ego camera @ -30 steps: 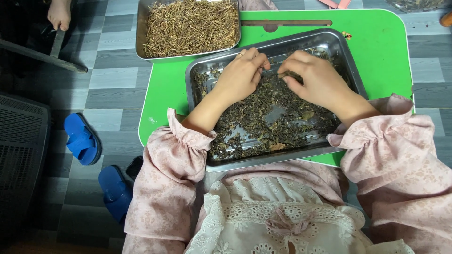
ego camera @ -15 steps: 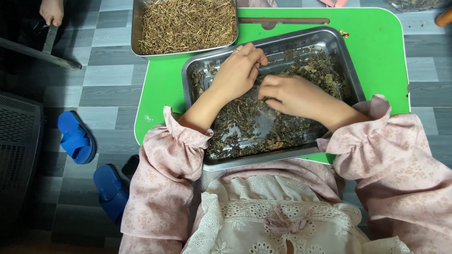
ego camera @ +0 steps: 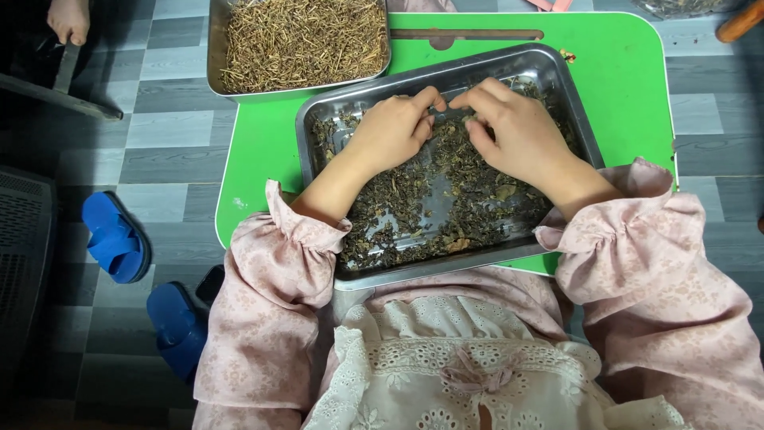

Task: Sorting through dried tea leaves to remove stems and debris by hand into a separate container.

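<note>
Seen from above, a person in pink ruffled sleeves works over a steel tray [ego camera: 557, 80] of dark dried leaves [ego camera: 414, 215] that rests on a green table [ego camera: 629, 72], close to their body. The left hand [ego camera: 391, 131] and right hand [ego camera: 516, 131] meet at the tray's far side, fingertips pressed together and pinching a small bit of leaf between them. A second tray [ego camera: 215, 48] of pale dried stems [ego camera: 302, 36] sits at the far left, and blue sandals [ego camera: 115, 237] lie on the grey floor at the left.

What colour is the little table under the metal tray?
Bright green table, seen best from the head camera.
</note>
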